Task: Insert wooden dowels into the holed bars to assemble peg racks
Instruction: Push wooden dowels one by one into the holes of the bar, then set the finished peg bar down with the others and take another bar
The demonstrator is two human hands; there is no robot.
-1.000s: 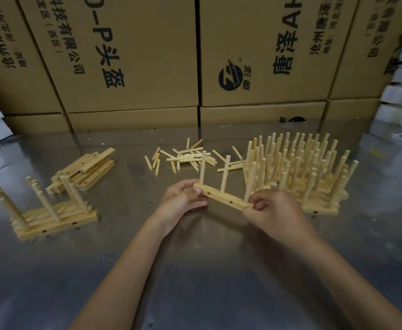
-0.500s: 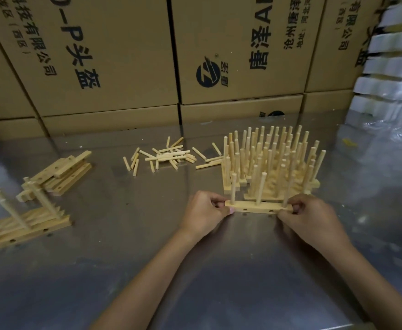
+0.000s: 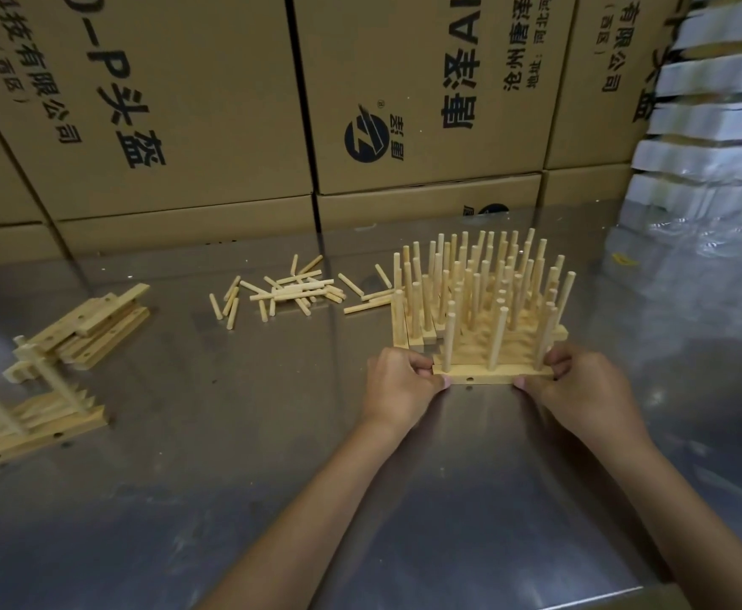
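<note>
Cardboard boxes (image 3: 211,125) wall the table's (image 3: 228,499) far edge, with loose dowels (image 3: 290,292) scattered before them. Bare bars (image 3: 105,323) and half-built racks (image 3: 30,416) sit toward the left edge. The finished racks (image 3: 483,292) crowd just behind the bar (image 3: 490,375) with three upright pegs. The left hand (image 3: 398,389) and right hand (image 3: 580,391) pinch its ends, fingers curled.

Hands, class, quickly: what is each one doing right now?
Left hand: pinching the left end of the peg rack.
Right hand: pinching its right end.
</note>
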